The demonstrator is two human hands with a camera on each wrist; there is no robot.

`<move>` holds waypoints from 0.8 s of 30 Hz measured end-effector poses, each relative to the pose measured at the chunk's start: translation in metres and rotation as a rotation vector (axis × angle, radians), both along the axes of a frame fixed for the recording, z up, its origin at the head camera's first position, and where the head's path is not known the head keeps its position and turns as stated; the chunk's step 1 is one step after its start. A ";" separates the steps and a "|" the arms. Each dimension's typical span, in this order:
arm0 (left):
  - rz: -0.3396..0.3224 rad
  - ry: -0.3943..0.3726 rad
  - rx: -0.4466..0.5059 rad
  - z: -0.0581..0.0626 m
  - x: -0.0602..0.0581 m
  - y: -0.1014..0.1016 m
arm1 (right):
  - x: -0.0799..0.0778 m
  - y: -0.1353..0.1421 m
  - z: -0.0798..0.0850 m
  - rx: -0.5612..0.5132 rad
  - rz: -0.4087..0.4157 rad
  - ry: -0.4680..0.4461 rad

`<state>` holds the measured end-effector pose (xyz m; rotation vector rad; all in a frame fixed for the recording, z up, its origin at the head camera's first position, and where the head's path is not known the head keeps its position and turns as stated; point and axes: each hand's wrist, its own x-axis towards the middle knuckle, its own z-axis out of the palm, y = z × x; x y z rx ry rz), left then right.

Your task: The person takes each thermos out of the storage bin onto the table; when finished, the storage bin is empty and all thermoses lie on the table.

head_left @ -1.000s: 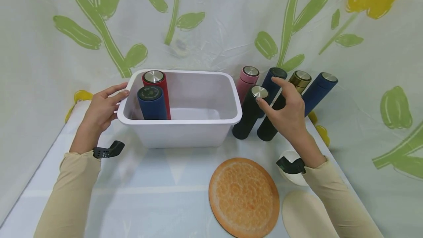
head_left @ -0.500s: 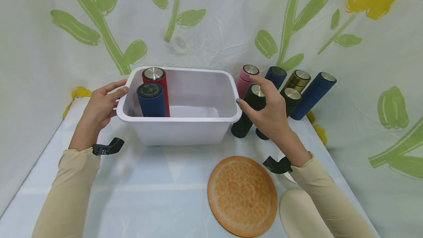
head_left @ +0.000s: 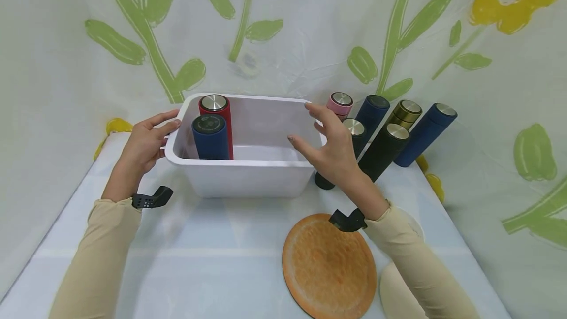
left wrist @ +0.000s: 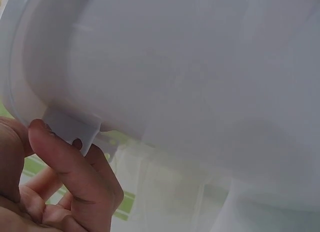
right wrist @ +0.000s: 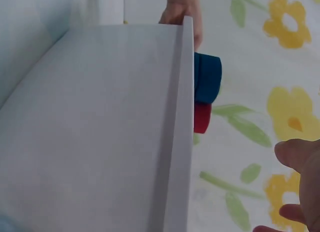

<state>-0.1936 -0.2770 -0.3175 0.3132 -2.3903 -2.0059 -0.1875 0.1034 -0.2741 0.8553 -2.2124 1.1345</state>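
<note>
Blue bottle (head_left: 211,141) and red bottle (head_left: 225,112) were in, standing inside the white tub (head_left: 243,180), with six more bottles (head_left: 383,152) out on the tabletop (head_left: 212,252) rightward, left hand (head_left: 148,143) gripping the tub's end, right hand (head_left: 330,149) spread and holding nothing!

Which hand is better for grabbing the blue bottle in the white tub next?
Probably the right hand: open and empty near the right end of the white tub. The left hand, though closer to the blue bottle, holds the tub's left end.

In the bin (head_left: 243,179), flasks (head_left: 210,142) block the left; the middle seems free.
</note>
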 end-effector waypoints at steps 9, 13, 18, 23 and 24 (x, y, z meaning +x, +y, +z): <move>-0.001 0.007 -0.011 -0.004 0.001 -0.001 | -0.005 -0.034 -0.009 0.031 0.089 -0.114; 0.000 0.006 -0.009 -0.003 0.001 0.000 | -0.004 -0.050 -0.013 0.038 0.114 -0.146; 0.005 0.007 -0.003 -0.003 0.000 0.000 | -0.002 -0.065 -0.016 0.030 0.139 -0.171; -0.001 0.011 -0.002 -0.003 -0.001 0.001 | 0.000 -0.076 -0.018 0.040 0.134 -0.195; 0.000 0.009 0.000 -0.003 -0.001 0.000 | 0.000 -0.079 -0.018 0.044 0.139 -0.204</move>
